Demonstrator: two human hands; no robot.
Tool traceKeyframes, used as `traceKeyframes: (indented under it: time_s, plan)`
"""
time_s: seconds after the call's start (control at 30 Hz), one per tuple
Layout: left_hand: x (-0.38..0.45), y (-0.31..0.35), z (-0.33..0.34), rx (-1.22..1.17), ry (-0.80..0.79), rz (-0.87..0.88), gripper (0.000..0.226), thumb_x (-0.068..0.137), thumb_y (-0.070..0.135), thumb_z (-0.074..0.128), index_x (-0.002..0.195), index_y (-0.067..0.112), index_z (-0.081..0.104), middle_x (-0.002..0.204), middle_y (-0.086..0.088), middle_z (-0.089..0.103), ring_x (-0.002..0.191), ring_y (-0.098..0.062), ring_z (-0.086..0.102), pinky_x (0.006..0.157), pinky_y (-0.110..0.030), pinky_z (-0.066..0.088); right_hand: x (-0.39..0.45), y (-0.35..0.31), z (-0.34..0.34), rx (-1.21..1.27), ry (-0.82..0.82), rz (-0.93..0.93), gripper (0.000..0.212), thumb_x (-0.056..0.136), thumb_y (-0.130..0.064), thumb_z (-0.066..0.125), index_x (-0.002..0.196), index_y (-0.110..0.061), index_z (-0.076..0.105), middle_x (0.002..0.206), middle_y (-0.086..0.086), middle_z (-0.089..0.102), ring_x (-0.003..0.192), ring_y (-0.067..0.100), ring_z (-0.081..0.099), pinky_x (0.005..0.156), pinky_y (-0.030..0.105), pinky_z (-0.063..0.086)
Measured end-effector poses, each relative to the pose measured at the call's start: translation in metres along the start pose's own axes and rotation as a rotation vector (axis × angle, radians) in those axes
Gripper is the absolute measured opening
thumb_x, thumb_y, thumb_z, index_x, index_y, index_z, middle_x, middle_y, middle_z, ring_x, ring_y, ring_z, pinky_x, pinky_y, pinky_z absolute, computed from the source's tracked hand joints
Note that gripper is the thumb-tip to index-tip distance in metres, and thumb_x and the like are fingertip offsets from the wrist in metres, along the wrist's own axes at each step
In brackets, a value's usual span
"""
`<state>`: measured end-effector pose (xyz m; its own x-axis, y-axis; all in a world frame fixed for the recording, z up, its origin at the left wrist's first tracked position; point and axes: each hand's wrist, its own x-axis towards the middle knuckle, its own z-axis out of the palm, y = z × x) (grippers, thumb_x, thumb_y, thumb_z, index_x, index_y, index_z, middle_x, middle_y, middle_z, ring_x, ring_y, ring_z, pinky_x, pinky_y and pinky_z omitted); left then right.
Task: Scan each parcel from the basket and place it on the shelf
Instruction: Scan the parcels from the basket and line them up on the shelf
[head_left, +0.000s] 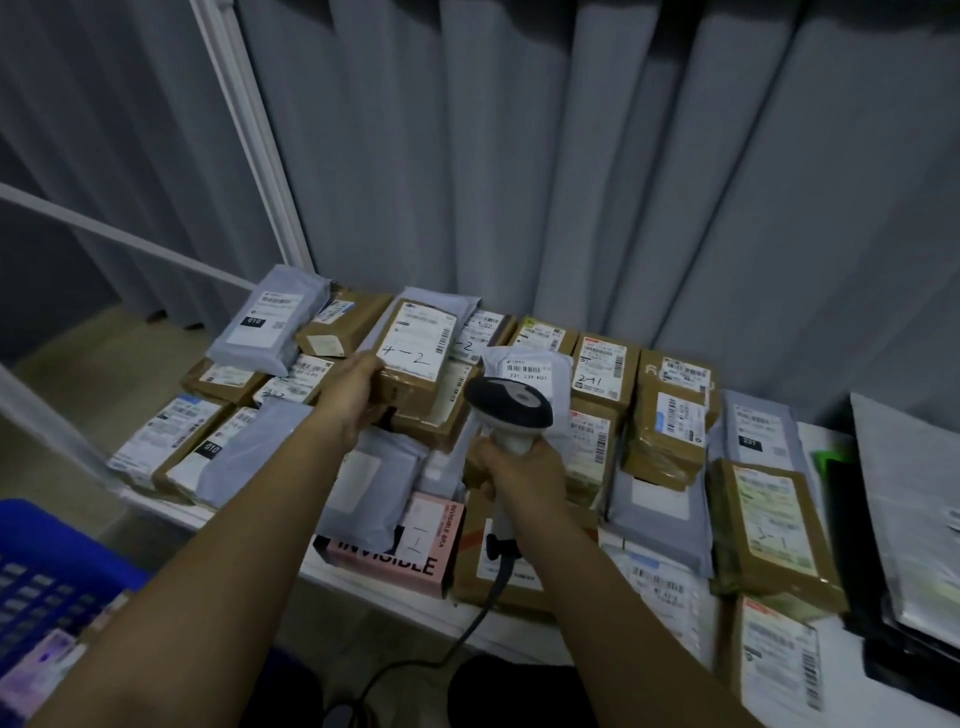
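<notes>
My left hand (353, 392) grips the near left corner of a brown cardboard parcel (415, 358) with a white label marked "4-2". The parcel sits on top of the pile of parcels on the white shelf (363, 577). My right hand (519, 475) holds the handle of a white and black barcode scanner (509, 410), whose head points toward that parcel. The scanner's cable (467, 634) hangs down below the shelf edge. The blue basket (57, 566) stands at the lower left with a parcel (36, 670) visible inside it.
Several brown boxes and grey mailer bags cover the shelf, stacked in layers. A pink box (395, 558) lies at the front edge. A large grey bag (914, 519) and a dark object lie at the right. Grey curtains hang behind; a white frame post (249, 135) rises at the left.
</notes>
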<state>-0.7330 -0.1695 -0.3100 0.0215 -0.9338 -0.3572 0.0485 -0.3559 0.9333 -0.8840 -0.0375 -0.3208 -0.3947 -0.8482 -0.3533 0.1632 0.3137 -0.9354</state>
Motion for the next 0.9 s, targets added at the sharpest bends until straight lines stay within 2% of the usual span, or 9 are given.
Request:
traceKeyframes:
  time_s: [0.1, 0.17, 0.33, 0.47, 0.57, 0.7, 0.77, 0.83, 0.9]
  plan:
    - [0.005, -0.007, 0.004, 0.082, -0.107, -0.051, 0.025, 0.094, 0.024, 0.047, 0.115, 0.02, 0.062, 0.101, -0.004, 0.062, 0.083, -0.014, 0.057, 0.062, -0.028, 0.049, 0.003, -0.003, -0.004, 0.054, 0.021, -0.002, 0.019, 0.081, -0.012, 0.071, 0.097, -0.003, 0.067, 0.077, 0.007, 0.068, 0.061, 0.013, 0.059, 0.056, 0.025, 0.048]
    - [0.005, -0.017, 0.007, 0.132, -0.149, -0.084, 0.027, 0.093, 0.026, 0.049, 0.117, 0.022, 0.062, 0.109, -0.004, 0.065, 0.094, -0.018, 0.06, 0.068, -0.031, 0.053, 0.006, -0.002, -0.012, 0.059, 0.062, -0.033, 0.013, 0.083, -0.015, 0.073, 0.092, -0.01, 0.066, 0.075, 0.002, 0.066, 0.062, 0.012, 0.059, 0.053, 0.023, 0.048]
    - [-0.004, -0.038, 0.027, 0.095, -0.2, -0.122, 0.028, 0.097, 0.022, 0.048, 0.123, 0.018, 0.056, 0.114, -0.004, 0.064, 0.099, -0.019, 0.061, 0.07, -0.032, 0.055, 0.01, 0.006, -0.036, 0.018, 0.158, -0.019, 0.025, 0.082, -0.019, 0.073, 0.099, -0.004, 0.063, 0.075, 0.009, 0.062, 0.061, 0.018, 0.057, 0.054, 0.028, 0.047]
    - [-0.013, -0.04, 0.029, 0.343, -0.082, 0.082, 0.033, 0.098, 0.024, 0.05, 0.129, 0.013, 0.055, 0.119, -0.004, 0.058, 0.1, -0.019, 0.055, 0.087, -0.034, 0.05, 0.007, 0.006, -0.044, -0.003, 0.161, -0.02, 0.014, 0.083, -0.017, 0.071, 0.086, -0.008, 0.061, 0.07, 0.01, 0.06, 0.06, 0.019, 0.056, 0.053, 0.028, 0.048]
    - [-0.032, -0.028, 0.015, 0.413, -0.034, 0.106, 0.018, 0.097, 0.021, 0.051, 0.112, 0.015, 0.058, 0.104, -0.007, 0.06, 0.099, -0.026, 0.056, 0.088, -0.043, 0.052, -0.003, 0.002, -0.041, -0.095, 0.106, -0.042, 0.014, 0.083, -0.023, 0.072, 0.081, -0.013, 0.061, 0.068, 0.006, 0.061, 0.063, 0.02, 0.057, 0.063, 0.034, 0.05]
    - [-0.075, -0.006, -0.024, 0.496, -0.111, 0.128, 0.016, 0.097, 0.02, 0.051, 0.111, 0.016, 0.058, 0.104, -0.009, 0.061, 0.096, -0.025, 0.058, 0.082, -0.037, 0.049, -0.026, -0.011, -0.023, -0.164, 0.005, -0.076, 0.016, 0.086, -0.023, 0.069, 0.094, -0.011, 0.064, 0.073, 0.004, 0.063, 0.062, 0.016, 0.057, 0.049, 0.02, 0.045]
    - [-0.104, 0.0, -0.05, 0.474, -0.129, 0.14, 0.02, 0.096, 0.02, 0.054, 0.115, 0.016, 0.06, 0.106, -0.008, 0.064, 0.097, -0.023, 0.061, 0.077, -0.031, 0.049, -0.042, -0.015, -0.007, -0.195, -0.062, -0.118, 0.022, 0.087, -0.025, 0.07, 0.101, -0.009, 0.064, 0.079, 0.005, 0.065, 0.065, 0.016, 0.058, 0.05, 0.021, 0.045]
    - [-0.137, 0.003, -0.08, 0.417, -0.12, 0.147, 0.02, 0.094, 0.018, 0.058, 0.114, 0.018, 0.061, 0.101, -0.006, 0.068, 0.092, -0.018, 0.064, 0.072, -0.023, 0.049, -0.063, -0.017, 0.013, -0.255, -0.156, -0.18, 0.017, 0.088, -0.023, 0.069, 0.093, -0.008, 0.064, 0.077, 0.007, 0.065, 0.062, 0.017, 0.057, 0.05, 0.023, 0.045]
    - [-0.171, -0.002, -0.116, 0.357, -0.083, 0.163, 0.02, 0.091, 0.015, 0.063, 0.11, 0.021, 0.062, 0.094, -0.002, 0.069, 0.087, -0.013, 0.065, 0.076, -0.024, 0.047, -0.085, -0.013, 0.035, -0.349, -0.274, -0.251, 0.016, 0.089, -0.02, 0.068, 0.08, -0.008, 0.062, 0.067, 0.008, 0.061, 0.053, 0.013, 0.053, 0.048, 0.022, 0.044]
